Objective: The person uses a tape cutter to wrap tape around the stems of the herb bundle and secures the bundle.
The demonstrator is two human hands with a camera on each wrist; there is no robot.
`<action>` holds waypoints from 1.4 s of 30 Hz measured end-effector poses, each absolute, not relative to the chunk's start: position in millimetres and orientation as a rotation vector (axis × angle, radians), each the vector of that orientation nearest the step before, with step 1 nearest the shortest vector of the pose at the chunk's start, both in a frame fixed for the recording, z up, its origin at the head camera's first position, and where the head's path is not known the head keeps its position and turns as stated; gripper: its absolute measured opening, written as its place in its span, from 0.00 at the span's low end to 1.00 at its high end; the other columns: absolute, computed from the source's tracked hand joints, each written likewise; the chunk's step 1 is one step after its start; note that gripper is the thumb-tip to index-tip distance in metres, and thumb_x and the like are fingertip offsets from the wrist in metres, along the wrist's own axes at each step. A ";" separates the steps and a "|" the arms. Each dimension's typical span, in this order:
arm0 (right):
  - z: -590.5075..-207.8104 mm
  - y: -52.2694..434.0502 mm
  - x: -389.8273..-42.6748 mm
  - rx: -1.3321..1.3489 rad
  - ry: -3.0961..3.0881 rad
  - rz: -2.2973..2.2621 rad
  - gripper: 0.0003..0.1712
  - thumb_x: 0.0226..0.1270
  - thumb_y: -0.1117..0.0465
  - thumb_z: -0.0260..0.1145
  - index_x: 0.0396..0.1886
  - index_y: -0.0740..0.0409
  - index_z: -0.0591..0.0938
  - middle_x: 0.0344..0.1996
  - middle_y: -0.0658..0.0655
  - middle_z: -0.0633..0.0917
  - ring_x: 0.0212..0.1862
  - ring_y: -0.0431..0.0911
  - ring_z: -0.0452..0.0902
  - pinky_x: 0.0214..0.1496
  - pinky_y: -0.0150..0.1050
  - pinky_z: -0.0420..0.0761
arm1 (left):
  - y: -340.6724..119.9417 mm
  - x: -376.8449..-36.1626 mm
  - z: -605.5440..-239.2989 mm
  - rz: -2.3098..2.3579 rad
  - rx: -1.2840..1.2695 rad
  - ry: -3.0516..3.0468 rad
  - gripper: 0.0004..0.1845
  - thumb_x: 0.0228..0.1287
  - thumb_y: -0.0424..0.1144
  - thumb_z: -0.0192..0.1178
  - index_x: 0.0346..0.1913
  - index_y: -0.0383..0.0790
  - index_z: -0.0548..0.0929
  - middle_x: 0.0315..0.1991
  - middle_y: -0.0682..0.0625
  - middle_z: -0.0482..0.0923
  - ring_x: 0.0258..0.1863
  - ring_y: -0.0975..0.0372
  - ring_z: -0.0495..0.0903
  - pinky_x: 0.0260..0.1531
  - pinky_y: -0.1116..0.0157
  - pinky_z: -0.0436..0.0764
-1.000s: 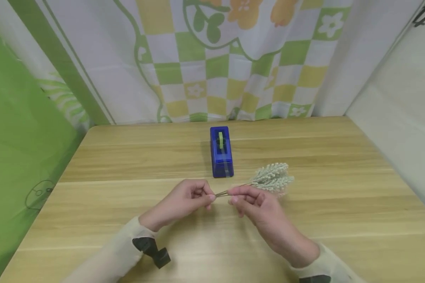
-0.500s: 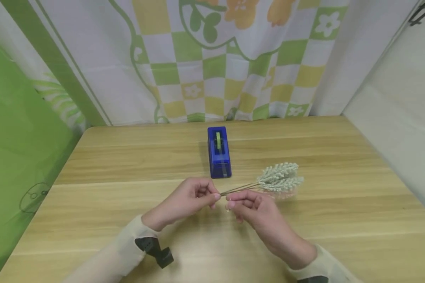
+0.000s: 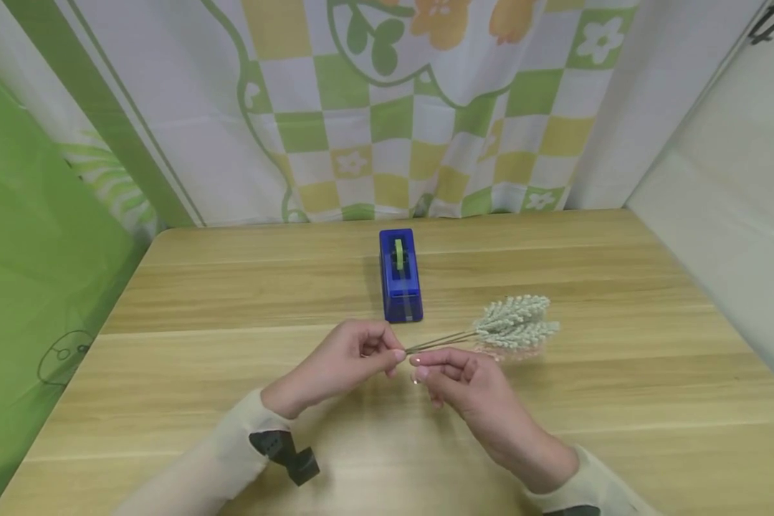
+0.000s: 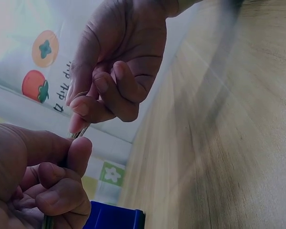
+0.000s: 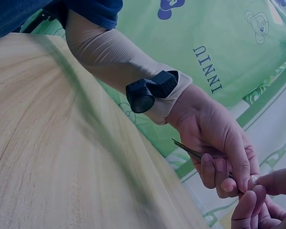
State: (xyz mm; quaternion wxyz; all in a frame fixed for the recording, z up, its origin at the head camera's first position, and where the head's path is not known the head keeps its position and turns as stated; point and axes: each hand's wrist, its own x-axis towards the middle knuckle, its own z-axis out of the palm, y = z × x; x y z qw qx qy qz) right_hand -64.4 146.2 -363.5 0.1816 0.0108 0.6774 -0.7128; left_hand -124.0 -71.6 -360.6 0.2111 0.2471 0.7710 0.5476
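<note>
A sprig of pale fluffy dried flowers [image 3: 517, 326] on thin stems [image 3: 441, 340] hovers just over the wooden table [image 3: 619, 373], heads pointing right. My left hand [image 3: 393, 352] pinches the stem ends between thumb and fingers. In the right wrist view a stem tip [image 5: 185, 147] pokes out behind that left hand [image 5: 219, 143]. My right hand [image 3: 421, 365] sits right beside it, fingers curled, pinching the same stems. In the left wrist view the right hand [image 4: 81, 125] closes on the stems [image 4: 79, 134] just above my left hand [image 4: 62, 167].
A blue tape dispenser [image 3: 400, 276] with a green roll stands just behind the hands, also seen as a blue edge [image 4: 115, 218]. A checked green-and-yellow curtain [image 3: 387, 129] hangs behind the table. A black wrist camera [image 3: 287, 459] sits on my left sleeve.
The flower heads have shifted slightly right. My right hand has slid back along the stems until its fingertips meet my left hand's. The dispenser has stayed put.
</note>
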 end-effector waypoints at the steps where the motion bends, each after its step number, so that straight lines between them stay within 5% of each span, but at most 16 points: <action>1: -363.5 145.9 -64.2 0.033 1.911 -2.016 0.22 0.73 0.64 0.69 0.60 0.74 0.79 0.37 0.44 0.91 0.32 0.35 0.77 0.38 0.29 0.81 | -71.5 -123.9 -360.6 1.520 0.695 2.146 0.09 0.75 0.34 0.61 0.42 0.28 0.84 0.35 0.32 0.86 0.34 0.49 0.84 0.29 0.71 0.75; 9: -362.2 143.5 -63.0 0.032 1.927 -2.023 0.22 0.73 0.64 0.69 0.59 0.75 0.79 0.37 0.43 0.91 0.32 0.35 0.77 0.38 0.28 0.80 | -71.2 -123.7 -361.7 1.515 0.752 2.164 0.08 0.74 0.33 0.61 0.42 0.29 0.84 0.36 0.32 0.86 0.34 0.57 0.85 0.33 0.70 0.81; 16: -362.7 142.6 -62.8 0.016 1.997 -2.006 0.21 0.72 0.65 0.69 0.58 0.76 0.80 0.36 0.47 0.91 0.31 0.36 0.78 0.37 0.29 0.81 | -71.7 -120.5 -357.9 1.517 0.746 2.180 0.07 0.73 0.31 0.60 0.42 0.30 0.84 0.35 0.33 0.86 0.35 0.45 0.85 0.32 0.71 0.78; 25: -367.4 142.0 -62.4 0.038 2.028 -1.997 0.20 0.72 0.64 0.69 0.57 0.74 0.81 0.37 0.49 0.91 0.32 0.38 0.79 0.38 0.30 0.81 | -73.2 -121.0 -357.5 1.500 0.763 2.217 0.07 0.75 0.35 0.62 0.39 0.35 0.85 0.31 0.42 0.87 0.35 0.45 0.86 0.31 0.71 0.78; 34: -372.7 135.0 -60.4 0.120 1.953 -2.109 0.18 0.71 0.68 0.68 0.55 0.76 0.79 0.38 0.47 0.90 0.34 0.37 0.78 0.40 0.29 0.82 | -72.9 -120.6 -357.4 1.516 0.759 2.237 0.06 0.75 0.35 0.62 0.41 0.35 0.86 0.31 0.41 0.88 0.35 0.45 0.87 0.34 0.70 0.81; 42: -375.3 133.4 -64.5 0.195 1.934 -2.091 0.16 0.73 0.66 0.67 0.54 0.73 0.81 0.35 0.46 0.88 0.33 0.37 0.76 0.38 0.28 0.81 | -73.1 -122.5 -358.2 1.535 0.738 2.250 0.11 0.73 0.35 0.63 0.54 0.36 0.80 0.30 0.45 0.90 0.34 0.48 0.89 0.31 0.70 0.75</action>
